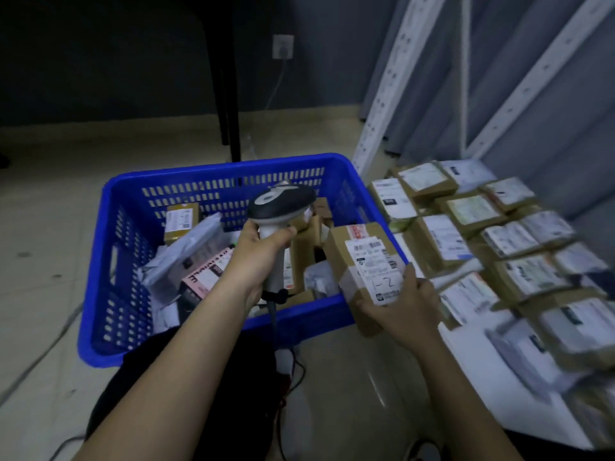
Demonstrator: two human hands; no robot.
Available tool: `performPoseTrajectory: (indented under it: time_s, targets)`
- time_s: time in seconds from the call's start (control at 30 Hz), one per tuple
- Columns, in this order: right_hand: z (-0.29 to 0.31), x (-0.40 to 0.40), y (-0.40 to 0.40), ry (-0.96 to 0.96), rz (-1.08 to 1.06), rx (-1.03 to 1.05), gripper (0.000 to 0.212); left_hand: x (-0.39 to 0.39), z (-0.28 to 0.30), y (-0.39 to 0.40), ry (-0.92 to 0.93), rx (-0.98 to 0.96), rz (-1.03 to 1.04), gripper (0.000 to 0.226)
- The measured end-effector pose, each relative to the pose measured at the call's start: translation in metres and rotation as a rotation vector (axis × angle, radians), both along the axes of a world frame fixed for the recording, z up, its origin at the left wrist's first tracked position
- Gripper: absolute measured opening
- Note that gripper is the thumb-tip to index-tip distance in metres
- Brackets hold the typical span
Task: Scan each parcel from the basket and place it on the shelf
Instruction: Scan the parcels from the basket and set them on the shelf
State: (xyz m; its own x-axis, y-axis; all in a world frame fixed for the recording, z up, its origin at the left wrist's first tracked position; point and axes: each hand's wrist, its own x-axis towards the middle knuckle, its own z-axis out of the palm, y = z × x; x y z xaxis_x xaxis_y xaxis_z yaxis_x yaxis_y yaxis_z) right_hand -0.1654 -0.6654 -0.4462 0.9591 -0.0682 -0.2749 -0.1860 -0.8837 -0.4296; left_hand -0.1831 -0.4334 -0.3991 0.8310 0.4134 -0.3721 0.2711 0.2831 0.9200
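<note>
On the right, the low white shelf (472,347) is packed with rows of labelled boxes; beside it on the floor sits the big blue basket (100,247), with more parcels inside. Over the basket's right corner, the right hand (404,309) holds a small brown parcel (362,261) by its near end, fingers curled round it, label up; it looks light and stiff, so holding the edges seems safe. The left hand (258,252) grips the scanner (278,207) by its handle.
</note>
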Motion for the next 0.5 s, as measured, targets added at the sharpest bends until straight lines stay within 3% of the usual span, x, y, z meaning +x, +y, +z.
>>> performPoseTrajectory:
  time_s: [0.2,0.27,0.43,0.5]
  targets:
    - [-0.024,-0.018,-0.013,-0.046,-0.048,0.046,0.127,-0.010,0.000,-0.052,-0.004,-0.014,-0.164,0.032]
    - [-0.029,-0.016,-0.017,-0.061,-0.085,0.168,0.107,-0.011,-0.001,-0.060,0.010,-0.022,-0.174,0.034]
    - [-0.044,-0.015,-0.035,-0.007,-0.164,0.623,0.035,-0.010,-0.006,-0.074,0.043,0.010,-0.158,0.034]
    - [-0.041,-0.017,-0.036,0.032,-0.152,0.719,0.018,-0.009,-0.011,-0.076,0.056,0.031,-0.152,0.037]
